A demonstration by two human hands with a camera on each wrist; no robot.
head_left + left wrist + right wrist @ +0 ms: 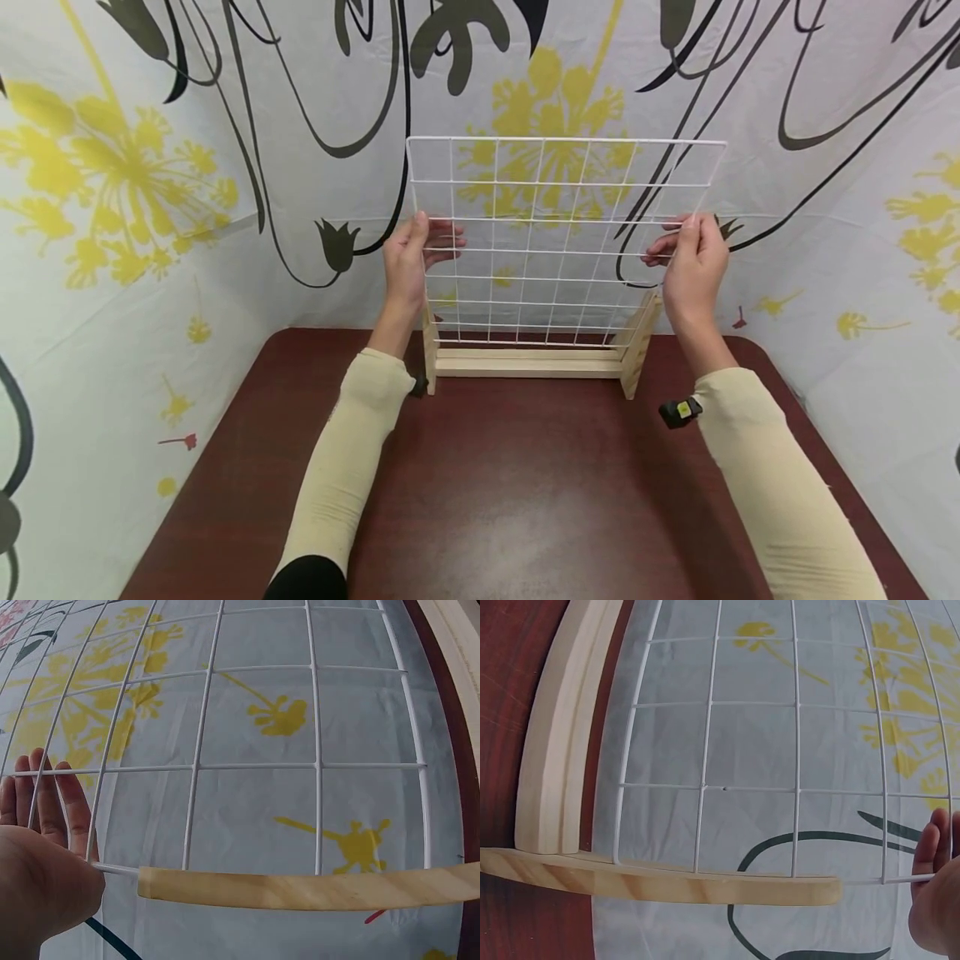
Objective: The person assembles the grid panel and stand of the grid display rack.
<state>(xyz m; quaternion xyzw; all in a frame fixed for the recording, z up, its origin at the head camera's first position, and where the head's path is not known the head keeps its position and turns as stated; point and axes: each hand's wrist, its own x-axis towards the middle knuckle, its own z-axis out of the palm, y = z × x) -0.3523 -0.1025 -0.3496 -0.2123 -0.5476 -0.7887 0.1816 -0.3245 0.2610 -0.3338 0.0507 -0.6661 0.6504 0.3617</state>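
Observation:
A white wire grid panel [531,221] stands upright in a light wooden stand [528,368] at the back of the table. My left hand [407,260] holds the panel's left side edge above the stand, with its fingers reaching behind the wires. On the other side, my right hand [693,265] grips the right edge at about the same height. The wrist views show the panel's side wires running along the wooden side pieces, the left upright [300,890] and the right upright [705,888]. Part of each hand's grip is hidden.
The dark red-brown table [517,475] spreads out in front of the stand. Close behind the panel hangs a pale cloth [300,192] with yellow and grey plant prints, which also runs along both sides.

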